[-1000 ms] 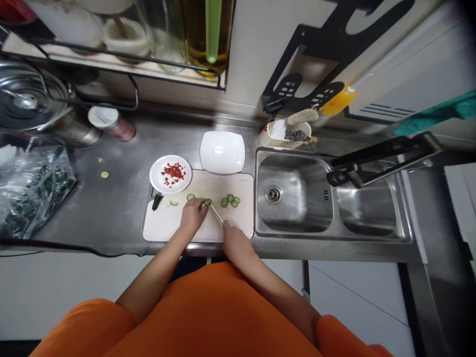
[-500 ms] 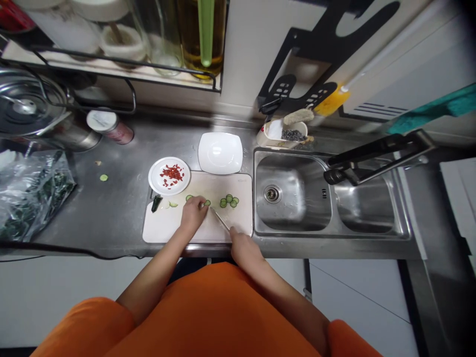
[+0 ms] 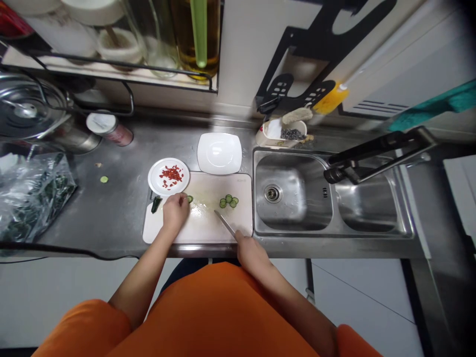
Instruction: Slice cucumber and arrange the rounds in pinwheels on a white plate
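My right hand point(image 3: 253, 254) is wrapped round the handle of a knife point(image 3: 225, 221), its blade slanting up and left over the white cutting board point(image 3: 208, 230). My left hand point(image 3: 176, 213) is over the board's left half with its fingers pinched together; what they hold, if anything, is hidden. A cucumber slice point(image 3: 190, 199) lies just right of those fingertips. Several more cucumber slices point(image 3: 228, 201) form a cluster on the right of the board. A dark green cucumber end point(image 3: 156, 204) lies at the board's left edge. Wet spots show between the hands.
A white plate of chopped red pieces point(image 3: 171, 173) overlaps the board's upper left corner. Behind the board is a white square dish point(image 3: 219, 152). To the right are a steel sink point(image 3: 293, 198) and black faucet point(image 3: 360, 153). A bag of greens point(image 3: 37, 198) lies left.
My left hand has moved left, away from the knife. The slice that was at its fingertips no longer shows there. My right hand and the knife have shifted slightly right and down.
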Action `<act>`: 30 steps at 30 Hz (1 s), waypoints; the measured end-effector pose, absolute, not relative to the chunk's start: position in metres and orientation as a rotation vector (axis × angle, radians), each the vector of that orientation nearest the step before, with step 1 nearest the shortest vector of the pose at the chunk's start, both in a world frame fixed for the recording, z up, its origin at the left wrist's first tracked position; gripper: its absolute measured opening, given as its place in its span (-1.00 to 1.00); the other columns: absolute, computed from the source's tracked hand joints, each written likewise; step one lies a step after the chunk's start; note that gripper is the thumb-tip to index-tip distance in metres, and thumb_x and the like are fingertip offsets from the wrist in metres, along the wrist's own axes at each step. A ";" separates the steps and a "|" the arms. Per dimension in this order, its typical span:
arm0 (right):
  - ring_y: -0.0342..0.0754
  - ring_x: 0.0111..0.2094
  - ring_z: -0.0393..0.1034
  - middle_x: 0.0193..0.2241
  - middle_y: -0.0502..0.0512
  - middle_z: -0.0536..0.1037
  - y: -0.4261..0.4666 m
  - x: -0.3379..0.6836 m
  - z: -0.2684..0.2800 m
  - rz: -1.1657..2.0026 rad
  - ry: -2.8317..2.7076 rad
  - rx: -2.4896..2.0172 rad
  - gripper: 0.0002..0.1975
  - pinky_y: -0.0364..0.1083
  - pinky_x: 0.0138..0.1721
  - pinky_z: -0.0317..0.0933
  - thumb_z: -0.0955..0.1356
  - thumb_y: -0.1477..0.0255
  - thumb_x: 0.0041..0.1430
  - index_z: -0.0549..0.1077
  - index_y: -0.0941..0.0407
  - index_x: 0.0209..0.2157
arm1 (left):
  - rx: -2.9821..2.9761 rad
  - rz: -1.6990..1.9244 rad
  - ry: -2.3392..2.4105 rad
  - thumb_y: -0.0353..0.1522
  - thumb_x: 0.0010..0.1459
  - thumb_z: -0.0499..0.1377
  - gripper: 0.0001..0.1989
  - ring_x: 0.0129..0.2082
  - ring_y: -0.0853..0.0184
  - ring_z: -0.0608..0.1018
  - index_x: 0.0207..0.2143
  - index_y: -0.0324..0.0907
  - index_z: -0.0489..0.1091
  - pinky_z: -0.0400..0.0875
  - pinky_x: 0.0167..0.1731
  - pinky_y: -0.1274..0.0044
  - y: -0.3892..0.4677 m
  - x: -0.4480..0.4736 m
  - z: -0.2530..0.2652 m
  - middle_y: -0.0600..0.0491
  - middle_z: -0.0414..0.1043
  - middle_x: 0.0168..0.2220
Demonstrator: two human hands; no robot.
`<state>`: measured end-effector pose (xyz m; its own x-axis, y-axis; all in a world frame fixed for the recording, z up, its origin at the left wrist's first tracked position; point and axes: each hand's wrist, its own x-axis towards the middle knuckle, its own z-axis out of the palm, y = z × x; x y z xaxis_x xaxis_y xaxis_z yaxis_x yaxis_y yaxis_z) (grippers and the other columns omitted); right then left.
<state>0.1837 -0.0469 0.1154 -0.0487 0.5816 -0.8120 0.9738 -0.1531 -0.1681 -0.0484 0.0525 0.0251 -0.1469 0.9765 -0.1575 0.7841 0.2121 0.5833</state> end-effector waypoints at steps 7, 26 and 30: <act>0.04 -0.24 0.42 -0.31 0.19 0.49 -0.052 0.185 0.117 -1.060 1.667 1.754 -0.59 -0.13 -0.36 0.14 0.12 0.69 0.08 0.25 0.13 -0.05 | 1.911 0.373 1.536 -0.32 0.07 0.13 -0.83 -0.26 0.29 0.46 -0.31 -0.17 0.46 0.32 -0.19 0.50 0.051 0.008 0.022 0.00 0.47 -0.33; 0.03 -0.26 0.42 -0.30 0.17 0.50 -0.058 0.194 0.113 -1.117 1.655 1.795 -0.64 -0.13 -0.36 0.13 0.11 0.66 0.10 0.27 0.12 -0.09 | 1.544 0.293 1.657 -0.37 -0.03 0.17 -0.95 -0.47 0.39 0.47 -0.48 -0.16 0.42 0.28 -0.42 0.58 0.058 0.026 0.035 0.12 0.48 -0.50; 0.03 -0.24 0.42 -0.31 0.17 0.49 -0.055 0.194 0.111 -1.085 1.642 1.812 -0.64 -0.13 -0.35 0.14 0.11 0.66 0.12 0.27 0.13 -0.07 | 1.495 0.293 1.694 -0.32 -0.04 0.19 -0.91 -0.51 0.40 0.45 -0.51 -0.15 0.44 0.27 -0.45 0.58 0.061 0.003 0.035 0.13 0.47 -0.54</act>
